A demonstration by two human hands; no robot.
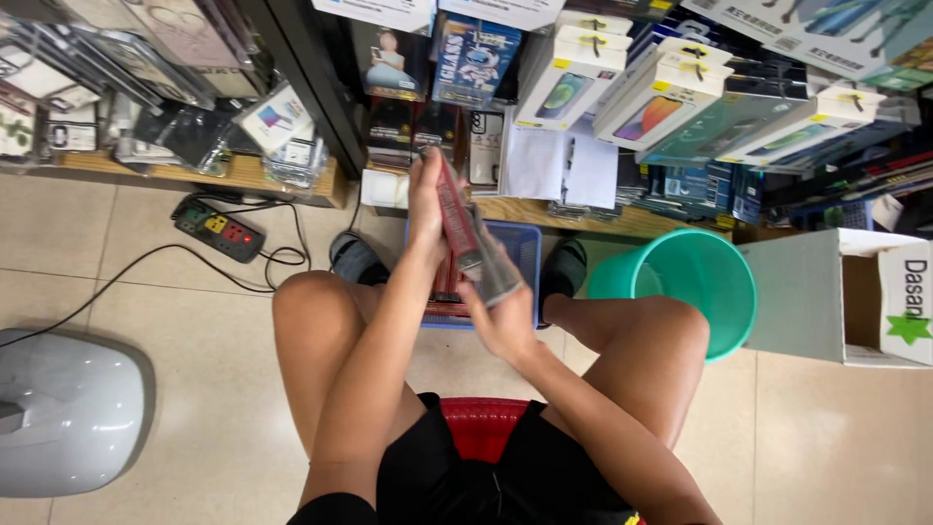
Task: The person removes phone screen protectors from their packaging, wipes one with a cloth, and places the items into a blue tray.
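Bare tiled floor (126, 282) lies open on the left; on the right a green bucket (680, 277) and a cardboard box (826, 297) crowd the knee. A blue basket (520, 248) sits between the feet, tight against the far shelf edge. Above it, the left hand (425, 199) reaches up, its grip clasping a red flat pack (455, 209) upright; the right hand (505, 321), lower, pinches a clear sleeve (496, 272) off its near end.
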